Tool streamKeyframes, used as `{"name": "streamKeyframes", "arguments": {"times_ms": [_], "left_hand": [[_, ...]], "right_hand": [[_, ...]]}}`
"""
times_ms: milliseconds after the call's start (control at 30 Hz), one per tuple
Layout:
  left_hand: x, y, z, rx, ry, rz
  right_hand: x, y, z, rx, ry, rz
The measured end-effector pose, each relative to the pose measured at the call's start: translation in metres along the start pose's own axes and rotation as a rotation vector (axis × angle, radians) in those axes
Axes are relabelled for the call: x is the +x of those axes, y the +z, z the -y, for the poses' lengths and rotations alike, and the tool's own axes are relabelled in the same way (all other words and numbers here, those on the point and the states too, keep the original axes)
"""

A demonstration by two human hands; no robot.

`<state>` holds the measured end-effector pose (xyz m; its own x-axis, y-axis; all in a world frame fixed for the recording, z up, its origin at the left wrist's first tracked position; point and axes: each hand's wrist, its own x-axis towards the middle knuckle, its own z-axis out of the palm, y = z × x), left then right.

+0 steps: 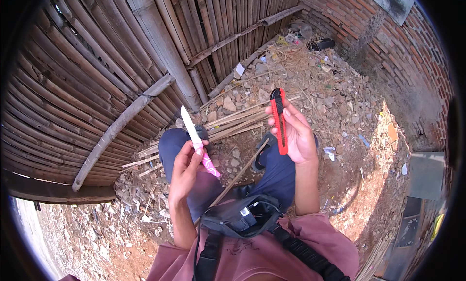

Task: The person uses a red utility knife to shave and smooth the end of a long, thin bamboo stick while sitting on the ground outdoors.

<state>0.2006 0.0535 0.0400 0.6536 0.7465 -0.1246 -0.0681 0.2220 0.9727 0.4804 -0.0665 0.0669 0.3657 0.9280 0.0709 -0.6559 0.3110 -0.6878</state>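
My left hand is closed around the pink-patterned handle of a small knife, whose white blade points up and away from me. Its handle end sticks out to the right below my fingers. In my right hand I grip a red and black box cutter upright between thumb and fingers. No blade shows out of the cutter. Both hands are raised over my lap, apart from each other. A thin bamboo stick slants between my knees, below the hands.
Several split bamboo strips lie on the rubble ground beyond my knees. A bamboo wall rises on the left, a brick wall on the right. An open black bag rests at my waist. Litter and dry straw lie at the far corner.
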Motion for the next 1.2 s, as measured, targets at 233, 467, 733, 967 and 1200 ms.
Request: {"name": "streamKeyframes", "arguments": {"times_ms": [233,467,733,967,1200], "left_hand": [[0.041,0.010,0.024,-0.005,-0.060,0.106],[0.044,-0.033,-0.054,0.090,0.203,-0.173],[0.021,-0.240,0.008,0.463,0.059,-0.683],[0.001,-0.351,0.218,0.482,-0.798,-0.612],[-0.017,-0.344,0.328,0.479,-0.956,-0.590]], "right_hand": [[0.020,-0.037,-0.032,0.136,0.120,-0.031],[0.022,-0.094,-0.040,0.175,0.062,-0.132],[0.017,-0.110,-0.049,0.105,0.072,-0.240],[0.024,-0.086,-0.050,0.045,-0.004,-0.227],[0.019,-0.089,-0.045,-0.030,-0.033,-0.289]]}}
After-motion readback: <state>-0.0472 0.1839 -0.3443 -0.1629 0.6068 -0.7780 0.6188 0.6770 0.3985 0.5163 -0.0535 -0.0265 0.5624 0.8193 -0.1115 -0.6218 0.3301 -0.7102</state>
